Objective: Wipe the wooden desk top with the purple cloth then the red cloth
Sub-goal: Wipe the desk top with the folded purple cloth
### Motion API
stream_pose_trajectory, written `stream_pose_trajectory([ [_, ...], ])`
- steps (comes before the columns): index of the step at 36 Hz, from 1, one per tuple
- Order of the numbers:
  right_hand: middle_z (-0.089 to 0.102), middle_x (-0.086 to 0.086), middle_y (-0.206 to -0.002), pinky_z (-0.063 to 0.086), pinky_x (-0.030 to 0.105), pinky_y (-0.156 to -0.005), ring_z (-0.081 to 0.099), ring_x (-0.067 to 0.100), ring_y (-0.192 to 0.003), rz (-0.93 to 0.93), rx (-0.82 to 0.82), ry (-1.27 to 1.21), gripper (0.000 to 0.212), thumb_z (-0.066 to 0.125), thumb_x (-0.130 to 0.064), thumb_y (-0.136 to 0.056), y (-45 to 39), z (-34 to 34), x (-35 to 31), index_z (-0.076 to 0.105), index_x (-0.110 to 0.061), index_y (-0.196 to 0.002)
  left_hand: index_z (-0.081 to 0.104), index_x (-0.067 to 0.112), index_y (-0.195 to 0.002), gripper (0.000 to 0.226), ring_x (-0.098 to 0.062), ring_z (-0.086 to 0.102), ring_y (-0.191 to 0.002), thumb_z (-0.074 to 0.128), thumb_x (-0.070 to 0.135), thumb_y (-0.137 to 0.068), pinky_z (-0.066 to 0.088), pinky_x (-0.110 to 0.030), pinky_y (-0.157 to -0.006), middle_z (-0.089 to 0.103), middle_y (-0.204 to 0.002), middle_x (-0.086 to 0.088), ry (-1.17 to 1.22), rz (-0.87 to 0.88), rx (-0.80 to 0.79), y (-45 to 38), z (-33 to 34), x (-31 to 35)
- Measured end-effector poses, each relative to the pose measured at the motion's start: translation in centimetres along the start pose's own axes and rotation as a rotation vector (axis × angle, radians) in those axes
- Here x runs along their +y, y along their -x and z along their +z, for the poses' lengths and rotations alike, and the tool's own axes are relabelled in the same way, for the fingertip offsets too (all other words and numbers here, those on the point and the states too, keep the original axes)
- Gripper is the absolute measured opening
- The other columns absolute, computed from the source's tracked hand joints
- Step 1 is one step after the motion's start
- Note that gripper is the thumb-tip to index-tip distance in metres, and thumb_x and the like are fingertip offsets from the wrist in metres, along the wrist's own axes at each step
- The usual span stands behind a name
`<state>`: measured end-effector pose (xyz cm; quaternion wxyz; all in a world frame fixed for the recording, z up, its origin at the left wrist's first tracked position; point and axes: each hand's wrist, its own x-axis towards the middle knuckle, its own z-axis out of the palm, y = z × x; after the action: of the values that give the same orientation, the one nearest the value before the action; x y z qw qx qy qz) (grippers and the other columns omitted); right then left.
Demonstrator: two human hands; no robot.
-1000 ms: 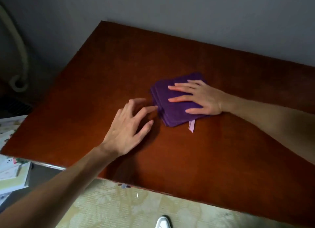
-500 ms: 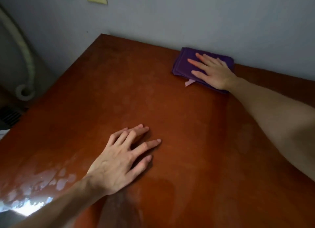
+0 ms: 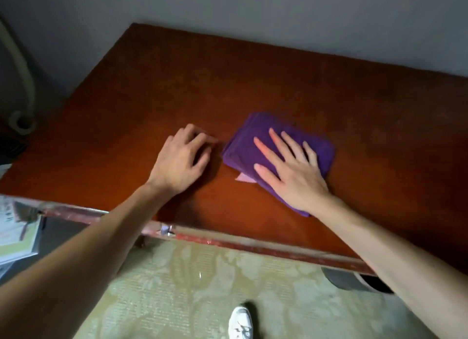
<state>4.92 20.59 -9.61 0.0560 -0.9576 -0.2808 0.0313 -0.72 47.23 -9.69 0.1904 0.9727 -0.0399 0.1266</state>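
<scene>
Your right hand [image 3: 291,171] lies flat on the purple cloth [image 3: 276,153], fingers straight and spread, palm pressing down, nothing pinched. Your left hand [image 3: 181,161] rests on the wooden desk top [image 3: 177,90] just beside the cloth's left edge, not touching it, fingers loosely curled with the tips on the wood, holding nothing.

The cloth is folded into a thick pad, near the desk's front edge, roughly mid-width. The red cloth isn't in view.

Step in hand, as I judge it: purple-cloth wiping, so only part 1 of 2.
- Keep the palm flat and pressure even so the folded layers don't slide apart.
- Run long overlapping passes from the desk's back edge to the front edge.
- Keep the left hand as a brace, clear of the wiping path.
- Cover corners and the strip along the wall; can't tell from here what's already done.

Cloth's long axis runs diagonally, from its corner nearest the desk's back-left down to the corner under your wrist at front-right. A small pale tag [image 3: 243,177] sticks out of its front edge, pointing toward you.
</scene>
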Motion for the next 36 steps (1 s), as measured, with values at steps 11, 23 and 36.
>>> stream_pose_trajectory([
  [11,-0.003,-0.010,-0.173,0.014,0.052,-0.126,0.001,0.015,-0.160,-0.393,-0.119,0.104,0.068,0.030,-0.075,-0.100,12.0,-0.9,2.3,0.010,-0.051,-0.160,0.066,0.027,-0.125,0.035,-0.020,0.052,-0.115,0.045,0.038,-0.099,0.032,-0.035,-0.094,0.056,-0.127,0.002,0.069,-0.015,-0.050,4.3,0.5,4.8],
  [23,0.001,-0.014,-0.173,0.009,0.047,-0.126,0.005,0.012,-0.159,-0.712,-0.222,0.140,0.059,0.039,-0.060,-0.102,-2.9,-4.1,11.6,0.024,-0.049,-0.158,0.053,0.024,-0.141,0.045,-0.021,0.052,-0.117,0.042,0.039,-0.100,0.035,-0.039,-0.100,0.053,-0.130,0.000,0.008,0.031,-0.092,0.9,2.0,6.0],
  [36,0.006,-0.015,-0.172,0.019,0.048,-0.125,0.010,0.014,-0.159,-0.447,-0.122,0.178,0.061,0.016,-0.068,-0.102,-22.7,-6.4,21.9,0.014,-0.050,-0.160,0.037,0.041,-0.153,0.049,-0.013,0.027,-0.151,0.033,0.054,-0.106,0.012,-0.034,-0.121,0.034,-0.160,0.000,-0.026,0.177,-0.309,-4.8,4.1,7.1],
])
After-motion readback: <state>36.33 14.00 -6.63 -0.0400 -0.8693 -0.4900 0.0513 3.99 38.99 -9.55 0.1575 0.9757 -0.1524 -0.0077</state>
